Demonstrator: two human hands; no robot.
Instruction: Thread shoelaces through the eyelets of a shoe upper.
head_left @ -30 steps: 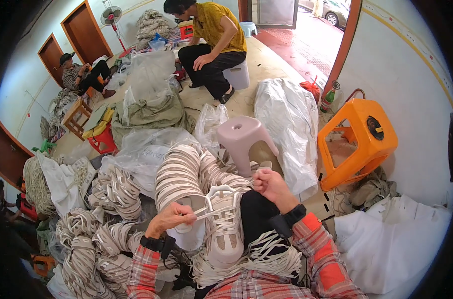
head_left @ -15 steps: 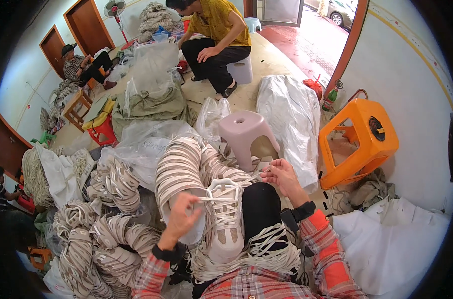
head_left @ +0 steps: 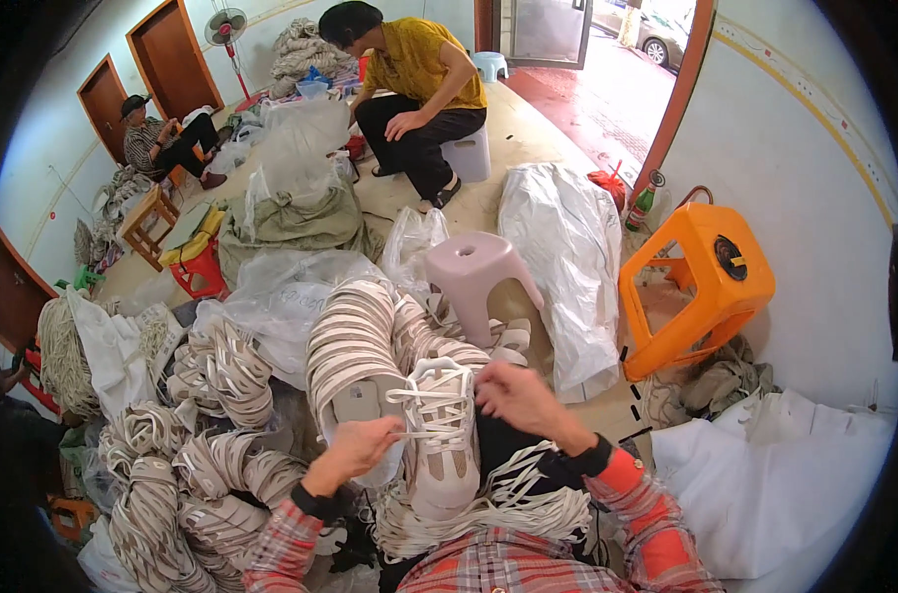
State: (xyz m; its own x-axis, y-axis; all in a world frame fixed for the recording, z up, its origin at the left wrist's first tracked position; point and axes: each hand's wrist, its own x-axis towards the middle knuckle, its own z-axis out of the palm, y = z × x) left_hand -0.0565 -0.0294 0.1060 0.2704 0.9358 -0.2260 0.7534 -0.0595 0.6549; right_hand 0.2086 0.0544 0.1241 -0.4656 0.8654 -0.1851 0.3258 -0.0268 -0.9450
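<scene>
A beige and white shoe upper [head_left: 443,484] lies on my lap, toe toward me, with white shoelace [head_left: 439,415] crossing its eyelet rows. My left hand [head_left: 365,447] is closed at its left side, pinching the shoelace at the fingertips. At the upper's right edge near the collar, my right hand [head_left: 520,397] has its fingers bunched together; what they grip is hidden. Beneath the upper, a bundle of loose white laces [head_left: 538,502] drapes across my thighs. Just beyond my left hand curves a stack of nested shoe uppers [head_left: 352,331].
More stacked uppers [head_left: 221,465] pile up at left. Ahead stands a pinkish stool [head_left: 480,267], beside a white sack [head_left: 559,267]. An orange stool [head_left: 735,296] and white sheet [head_left: 765,484] are at right. A person in a yellow shirt [head_left: 424,69] sits farther off; another sits back left.
My right hand has come down and inward from beyond the upper to its right edge. My left hand has dropped slightly toward me, still on the lace. The view has shifted a little.
</scene>
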